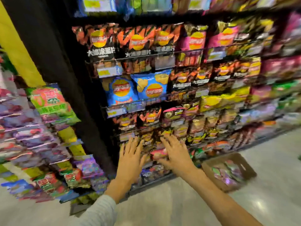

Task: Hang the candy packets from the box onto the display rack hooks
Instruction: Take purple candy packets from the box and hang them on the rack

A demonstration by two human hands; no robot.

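The view is blurred by motion. My left hand and my right hand are both stretched forward with fingers spread and straight, holding nothing, in front of the lower shelves. A brown cardboard box sits on the floor at the right, with green and purple candy packets inside. The display rack at the left carries hanging packets, among them a green and pink one and several purple ones.
Straight ahead stand dark shelves packed with chip bags in black, blue, pink and yellow. A black pillar separates them from the rack. The pale glossy floor spreads to the right and below my arms.
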